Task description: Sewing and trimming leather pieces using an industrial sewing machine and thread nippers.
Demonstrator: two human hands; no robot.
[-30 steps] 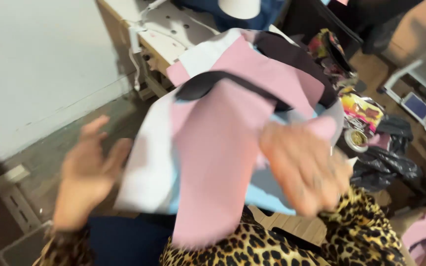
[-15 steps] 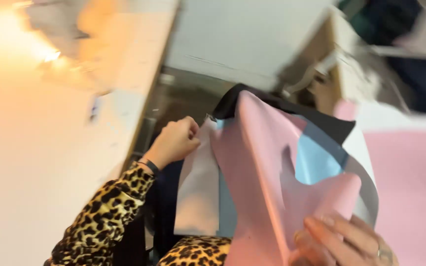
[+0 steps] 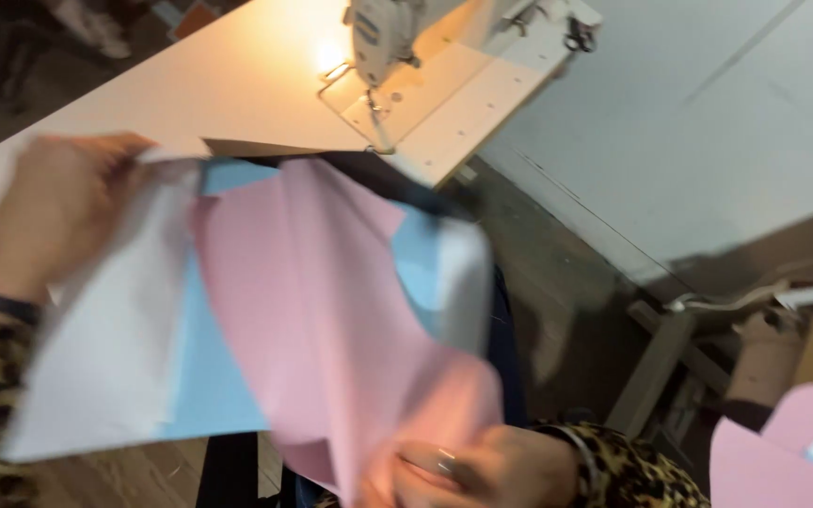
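A stack of cut fabric pieces fills the middle of the view: a pink piece [image 3: 331, 310] on top, a light blue piece [image 3: 214, 376] under it, a white piece [image 3: 105, 348] at the left and a dark piece [image 3: 397, 183] behind. My left hand [image 3: 54, 207] grips the stack's upper left corner at the white piece. My right hand [image 3: 482, 466] pinches the lower edge of the pink piece near the bottom. Both sleeves have a leopard print. The picture is blurred by motion.
A white sewing machine [image 3: 397, 38] with a lit lamp stands on a pale table [image 3: 199, 85] at the top. A grey floor and a white wall lie to the right. More pink and white fabric pieces [image 3: 792, 452] lie at the bottom right.
The view has swung left, bringing the sewing machine and table into sight. The fabric stack has moved toward the table with both hands now holding it.
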